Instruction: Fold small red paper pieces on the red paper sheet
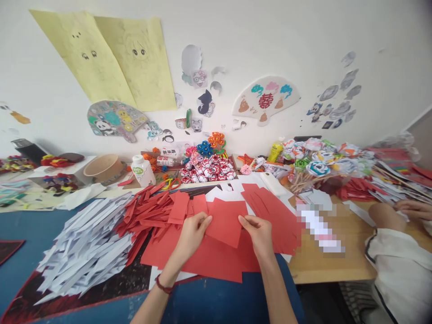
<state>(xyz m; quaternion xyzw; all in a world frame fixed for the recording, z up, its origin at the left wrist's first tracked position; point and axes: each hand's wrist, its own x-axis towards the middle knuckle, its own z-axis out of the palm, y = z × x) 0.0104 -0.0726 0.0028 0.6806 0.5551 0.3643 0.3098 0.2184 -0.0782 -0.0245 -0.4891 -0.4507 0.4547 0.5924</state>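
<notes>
A square piece of red paper [226, 220] is stretched between my two hands, over more red sheets [216, 261] on the table. My left hand [194, 231] pinches its left edge between thumb and fingers. At its right edge, my right hand [259, 229] pinches it the same way. To the left of my left hand lies a heap of folded red paper strips [148, 207]. A stack of red paper cut with slits [270, 211] lies beyond my right hand.
A large pile of white paper strips [87, 243] covers the left of the blue table [20, 220]. Behind stand a white bottle [143, 172], yellow-handled scissors [172, 182] and red-and-white paper flowers [209, 168]. A co-worker's sleeve [401, 261] is at the right, by a wooden table [330, 265].
</notes>
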